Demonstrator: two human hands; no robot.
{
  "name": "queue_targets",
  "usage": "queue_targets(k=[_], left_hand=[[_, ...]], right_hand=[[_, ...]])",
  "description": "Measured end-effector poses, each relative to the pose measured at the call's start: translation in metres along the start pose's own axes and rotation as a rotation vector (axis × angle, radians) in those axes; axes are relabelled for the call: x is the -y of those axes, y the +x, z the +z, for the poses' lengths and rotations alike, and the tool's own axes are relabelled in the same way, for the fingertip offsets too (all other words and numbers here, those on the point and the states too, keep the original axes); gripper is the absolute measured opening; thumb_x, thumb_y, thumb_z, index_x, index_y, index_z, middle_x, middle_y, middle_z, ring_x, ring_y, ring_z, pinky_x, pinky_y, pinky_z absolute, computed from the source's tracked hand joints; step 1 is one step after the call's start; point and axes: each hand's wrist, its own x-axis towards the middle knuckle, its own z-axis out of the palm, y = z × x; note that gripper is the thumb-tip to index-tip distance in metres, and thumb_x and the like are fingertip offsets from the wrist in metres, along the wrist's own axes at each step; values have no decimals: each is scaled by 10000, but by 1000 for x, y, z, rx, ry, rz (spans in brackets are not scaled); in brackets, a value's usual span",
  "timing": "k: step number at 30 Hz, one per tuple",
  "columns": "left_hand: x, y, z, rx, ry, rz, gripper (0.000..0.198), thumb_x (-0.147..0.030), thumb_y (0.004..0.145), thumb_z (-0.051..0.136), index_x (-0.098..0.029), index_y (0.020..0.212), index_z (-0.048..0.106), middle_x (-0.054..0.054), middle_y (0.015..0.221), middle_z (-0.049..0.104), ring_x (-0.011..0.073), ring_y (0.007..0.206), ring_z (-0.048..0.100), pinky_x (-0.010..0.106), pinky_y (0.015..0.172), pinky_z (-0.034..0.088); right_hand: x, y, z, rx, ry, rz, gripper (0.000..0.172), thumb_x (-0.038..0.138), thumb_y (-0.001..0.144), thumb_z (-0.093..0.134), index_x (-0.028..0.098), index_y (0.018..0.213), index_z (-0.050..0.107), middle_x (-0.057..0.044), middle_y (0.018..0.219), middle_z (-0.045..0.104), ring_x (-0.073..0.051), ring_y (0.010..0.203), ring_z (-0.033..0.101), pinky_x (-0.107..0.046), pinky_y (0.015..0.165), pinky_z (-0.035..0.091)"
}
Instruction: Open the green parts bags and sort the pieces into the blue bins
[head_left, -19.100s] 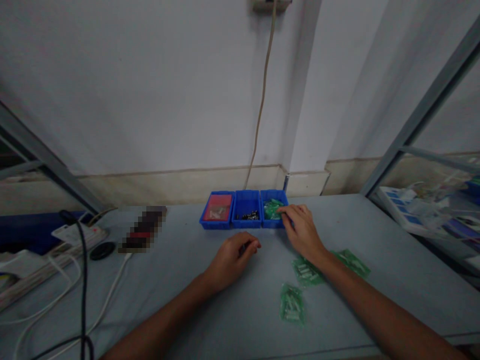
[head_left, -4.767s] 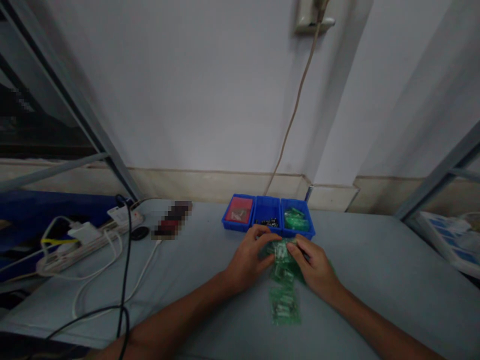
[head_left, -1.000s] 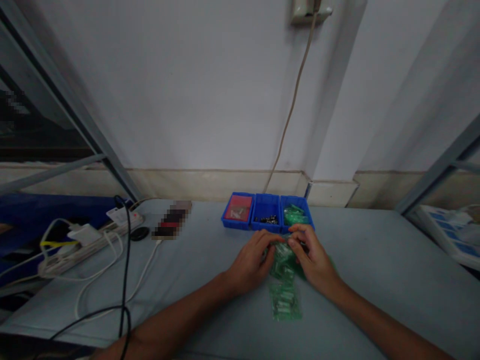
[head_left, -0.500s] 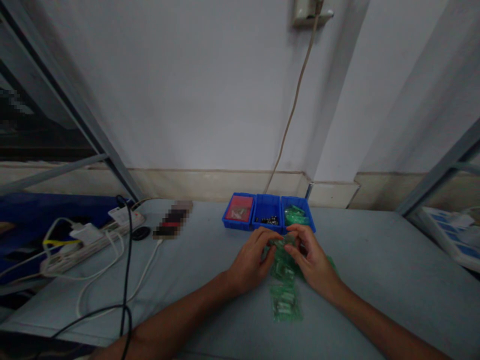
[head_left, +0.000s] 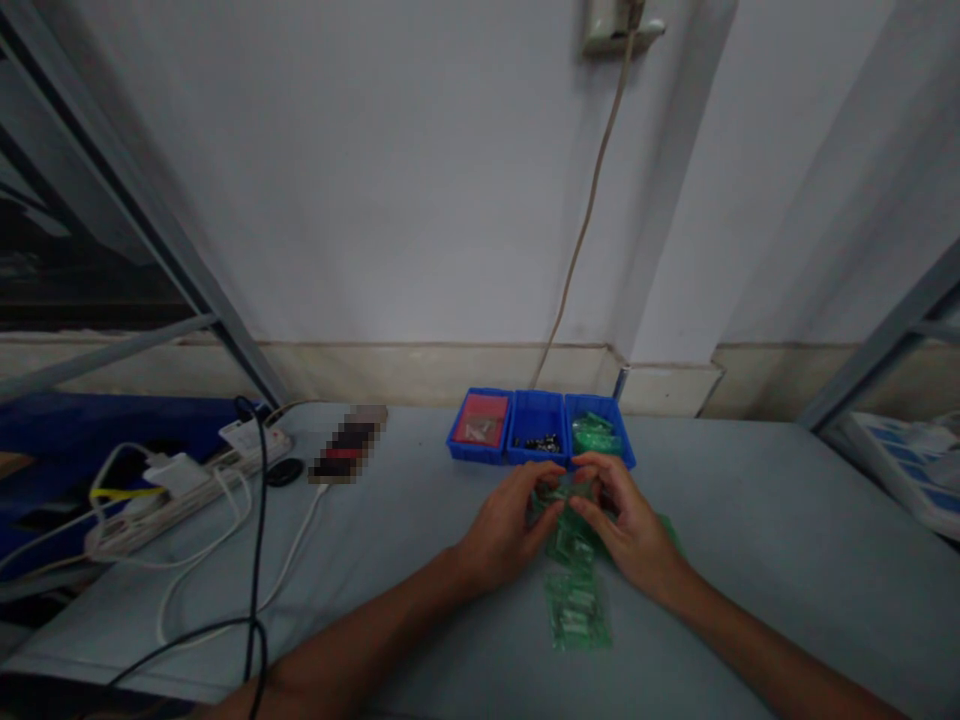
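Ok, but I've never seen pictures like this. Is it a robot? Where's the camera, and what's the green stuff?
No robot here: those are a person's two bare hands. One camera, worn on their head, looks forward and down, so you see roughly what they see. The left hand and right hand hold a small green bag between their fingers. More green bags lie on the grey table, with pale pieces inside. Behind, the left blue tray has something pinkish-red, the middle blue tray has tiny dark and shiny bits, and the right blue tray has green bags too. Far left is a power strip.
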Motion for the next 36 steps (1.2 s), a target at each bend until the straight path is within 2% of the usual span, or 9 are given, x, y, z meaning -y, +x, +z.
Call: queue_targets(k=[7, 12, 16, 18, 20, 24, 28, 33, 36], left_hand=[[-2, 0, 0, 6, 12, -3, 340, -272, 1055, 570, -249, 1392, 523, 82, 1222, 678, 209, 1026, 652, 340, 889, 547], [-7, 3, -5, 49, 13, 104, 356, -88, 1043, 446, -228, 1355, 546, 91, 1225, 647, 211, 1140, 622, 369, 1013, 519], [-3, 4, -4, 42, 26, 129, 491, -7, 935, 540, -237, 1368, 557, 97, 1261, 607, 225, 1179, 600, 383, 1031, 525], [-1, 4, -4, 19, 46, 117, 477, -36, 917, 613, -246, 1345, 587, 99, 1262, 589, 237, 1175, 595, 400, 1029, 530], [-1, 5, -5, -3, 64, 107, 371, -99, 951, 641, -249, 1291, 628, 97, 1248, 584, 240, 1166, 595, 411, 1030, 528], [-5, 7, -9, -76, 71, 81, 123, -233, 1051, 579, -212, 1128, 673, 96, 1168, 621, 228, 1105, 614, 395, 998, 525], [-10, 10, -11, -101, 43, 72, 155, -262, 1073, 549, -189, 1028, 679, 94, 1099, 657, 220, 1052, 627, 369, 962, 526], [-11, 9, -10, -76, 17, 41, 276, -285, 1100, 480, -174, 988, 705, 98, 1080, 656, 218, 1047, 633, 366, 961, 528], [-9, 8, -11, -76, 14, 45, 328, -304, 1097, 489, -174, 951, 753, 122, 1204, 660, 220, 1055, 635, 383, 964, 532]], right_hand=[[1, 0, 1, 14, -16, 10, 300, 426, 1045, 581, 279, 1306, 558, 8, 887, 534, -197, 771, 564, -329, 720, 462], [0, -1, 3, -66, 32, 0, 336, 432, 1037, 602, 277, 1312, 484, 16, 881, 522, -190, 762, 541, -311, 707, 449], [-1, -1, 2, -92, 42, 13, 250, 452, 1035, 610, 273, 1168, 497, 43, 801, 481, -174, 693, 482, -290, 667, 417], [1, -1, 0, -59, 10, 24, 221, 468, 1034, 609, 260, 1069, 543, 38, 788, 479, -172, 694, 484, -289, 658, 407], [4, -2, -2, -2, -19, 26, 237, 483, 1049, 572, 249, 1016, 581, 19, 811, 525, -181, 727, 521, -295, 670, 416], [12, -1, -4, 71, -65, -25, 255, 480, 1074, 510, 254, 1106, 623, -13, 875, 609, -209, 791, 585, -316, 715, 455], [12, 0, -1, 12, -172, -109, 196, 430, 1049, 566, 256, 1109, 633, -37, 938, 602, -226, 845, 590, -341, 775, 475], [8, -2, 2, -33, -47, 4, 207, 433, 1051, 565, 263, 1161, 519, 18, 824, 545, -195, 729, 556, -306, 673, 447], [9, -2, 1, -58, -29, 12, 191, 442, 1062, 543, 255, 1102, 528, 17, 842, 532, -184, 731, 541, -301, 679, 437]])
